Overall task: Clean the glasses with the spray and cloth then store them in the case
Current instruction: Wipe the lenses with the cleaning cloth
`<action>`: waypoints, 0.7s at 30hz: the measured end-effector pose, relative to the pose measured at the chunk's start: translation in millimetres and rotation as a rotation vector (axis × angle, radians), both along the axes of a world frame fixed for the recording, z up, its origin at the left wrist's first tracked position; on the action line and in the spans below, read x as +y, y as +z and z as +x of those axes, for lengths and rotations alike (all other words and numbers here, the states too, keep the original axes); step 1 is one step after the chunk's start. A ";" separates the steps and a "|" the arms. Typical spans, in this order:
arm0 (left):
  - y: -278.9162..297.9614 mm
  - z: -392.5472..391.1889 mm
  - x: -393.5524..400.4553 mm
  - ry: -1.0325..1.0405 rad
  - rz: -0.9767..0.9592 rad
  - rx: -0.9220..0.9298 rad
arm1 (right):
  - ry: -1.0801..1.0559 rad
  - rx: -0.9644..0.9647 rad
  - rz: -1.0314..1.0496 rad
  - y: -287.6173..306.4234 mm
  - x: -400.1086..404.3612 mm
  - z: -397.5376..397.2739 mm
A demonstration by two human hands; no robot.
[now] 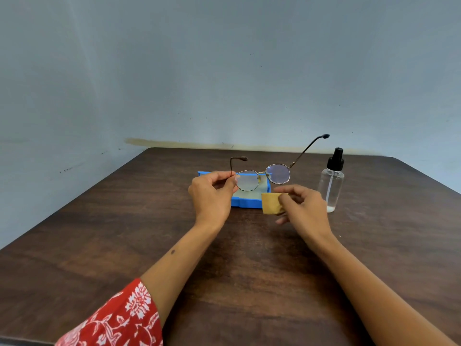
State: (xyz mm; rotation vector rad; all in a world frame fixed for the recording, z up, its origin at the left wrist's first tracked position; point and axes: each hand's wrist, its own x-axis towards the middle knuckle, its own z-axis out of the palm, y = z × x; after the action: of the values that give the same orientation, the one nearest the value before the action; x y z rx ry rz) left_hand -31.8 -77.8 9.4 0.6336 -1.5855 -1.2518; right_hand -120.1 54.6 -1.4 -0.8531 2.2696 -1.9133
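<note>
Round wire-framed glasses (277, 174) hang in the air above the table with both temples unfolded. My left hand (213, 193) pinches the frame at its left hinge. My right hand (303, 204) pinches a small folded tan cloth (270, 203) just below the right lens, apart from it. An open blue case (239, 204) with a pale lining lies on the table behind my hands, partly hidden by them. A clear spray bottle (331, 183) with a black pump top stands upright to the right of my right hand.
The dark wooden table (124, 245) reaches back to a pale blue-grey wall (224, 71). Its left and right edges slope away at the sides. A red patterned sleeve (119, 318) covers my left upper arm.
</note>
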 end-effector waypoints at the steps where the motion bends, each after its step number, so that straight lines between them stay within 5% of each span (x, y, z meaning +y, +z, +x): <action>1: -0.2 -0.1 -0.4 0.004 -0.005 0.000 | 0.019 -0.017 -0.017 -0.7 -1.0 0.2; 6: -0.6 0.2 -0.3 0.002 -0.035 0.010 | 0.077 0.074 -0.074 -0.9 -2.7 5.8; 12: 1.9 2.0 3.3 0.018 -0.064 -0.027 | -0.112 0.779 -0.107 5.8 -0.6 8.6; 21: 2.4 3.1 9.1 -0.042 -0.105 0.003 | -0.163 1.199 0.253 -6.9 -15.5 12.8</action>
State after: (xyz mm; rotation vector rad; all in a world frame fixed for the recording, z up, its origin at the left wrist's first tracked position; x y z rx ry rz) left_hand -28.7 -68.7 11.8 0.5342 -1.6581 -1.1914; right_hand -107.3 39.2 -8.3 -2.2368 3.0807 -1.1513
